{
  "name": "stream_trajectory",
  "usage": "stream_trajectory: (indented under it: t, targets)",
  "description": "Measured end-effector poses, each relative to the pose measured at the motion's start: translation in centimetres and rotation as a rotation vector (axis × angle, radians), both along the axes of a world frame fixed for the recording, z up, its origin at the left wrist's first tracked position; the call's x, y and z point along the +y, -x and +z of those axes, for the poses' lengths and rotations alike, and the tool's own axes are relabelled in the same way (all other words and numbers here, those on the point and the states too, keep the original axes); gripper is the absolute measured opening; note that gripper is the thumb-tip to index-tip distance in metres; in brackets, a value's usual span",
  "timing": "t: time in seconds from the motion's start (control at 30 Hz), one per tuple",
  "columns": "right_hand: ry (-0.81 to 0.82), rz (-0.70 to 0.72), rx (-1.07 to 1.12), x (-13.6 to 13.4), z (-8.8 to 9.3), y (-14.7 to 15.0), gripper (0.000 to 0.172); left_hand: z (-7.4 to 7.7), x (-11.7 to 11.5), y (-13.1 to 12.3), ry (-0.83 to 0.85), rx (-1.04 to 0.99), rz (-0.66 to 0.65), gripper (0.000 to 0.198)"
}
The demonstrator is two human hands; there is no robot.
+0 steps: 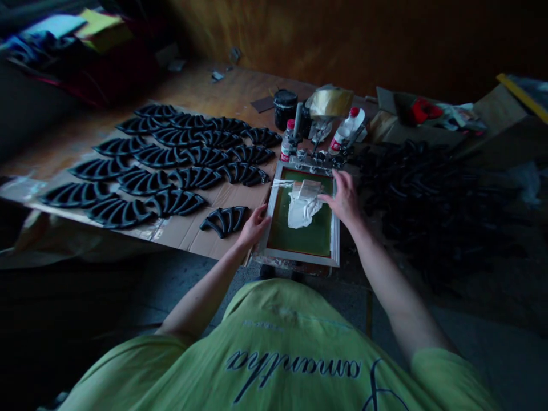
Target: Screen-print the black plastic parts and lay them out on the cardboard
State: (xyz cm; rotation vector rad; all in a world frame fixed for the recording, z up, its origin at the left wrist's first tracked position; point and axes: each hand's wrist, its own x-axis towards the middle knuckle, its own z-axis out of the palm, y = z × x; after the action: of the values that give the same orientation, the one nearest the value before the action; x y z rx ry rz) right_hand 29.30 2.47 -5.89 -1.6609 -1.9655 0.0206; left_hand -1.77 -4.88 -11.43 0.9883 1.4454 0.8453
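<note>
A screen printing frame (337, 242) with a pale metal border and green mesh lies in front of me at the table's edge. On its mesh rests a squeegee (307, 189) with a light, blocky top, and a patch of white ink (301, 211) spreads below it. My left hand (256, 226) is at the frame's left rail, fingers partly extended and apart; what lies under its fingertips is hidden. At the right rail, my right hand (345, 197) has its fingers spread, the thumb reaching over the mesh near the squeegee. A black, ribbed curved piece (225, 221) lies left of my left hand.
Rows of similar black pieces (145, 181) cover the cardboard (188, 233) at left. Behind the frame stand metal clamps (314, 165), red-capped bottles (286, 142), a dark tub (285, 108) and a tape roll (329, 101). A dark heap (422, 205) and an open carton (422, 134) are at right.
</note>
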Motion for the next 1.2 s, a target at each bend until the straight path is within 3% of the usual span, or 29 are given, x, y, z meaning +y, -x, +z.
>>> stream_trajectory:
  t: [0.03,0.1,0.2,0.33,0.47,0.57,0.63,0.77,0.87,0.97,1.07,1.2]
  targets:
    - [0.026,0.061,-0.051,0.5,0.0,1.6,0.058,-0.5,0.2,0.0,0.004,0.026,-0.002,0.066]
    - [0.121,0.155,-0.152,0.6,-0.6,4.2,0.037,-1.1,0.6,0.1,0.004,0.053,-0.025,0.063]
    - [0.253,0.254,-0.252,-1.4,-1.8,5.9,0.010,-1.4,1.1,0.4,0.011,0.052,-0.043,0.058]
    - [0.291,0.490,-0.341,-4.9,-1.6,4.8,0.020,-1.8,1.2,0.5,0.025,0.034,-0.036,0.055]
    - [0.344,0.684,-0.393,-4.8,0.0,3.7,0.017,-1.9,1.2,0.5,0.000,0.066,-0.054,0.055]
    - [0.302,0.580,-0.365,-3.9,0.0,4.0,0.007,-1.7,1.2,0.6,-0.014,0.087,-0.061,0.054]
    - [0.226,0.496,-0.355,-4.3,-0.8,4.4,0.012,-1.5,1.2,0.6,-0.017,0.088,-0.066,0.053]
    - [0.199,0.568,-0.329,-6.4,-2.2,4.3,0.023,-1.1,1.1,0.7,-0.010,0.077,-0.070,0.053]
    - [0.235,0.543,-0.260,-5.6,-1.5,4.2,0.014,-0.9,1.2,0.8,-0.011,0.077,-0.085,0.056]
    - [0.214,0.356,-0.147,-2.2,0.3,5.0,0.034,-0.2,1.3,1.2,-0.038,0.069,-0.134,0.070]
    - [0.165,0.202,-0.086,1.5,2.4,4.6,0.059,1.7,1.5,1.4,-0.099,0.065,-0.189,0.078]
    - [0.038,-0.013,0.037,3.8,4.0,-1.2,0.048,6.4,2.2,0.7,-0.258,0.001,-0.101,0.059]
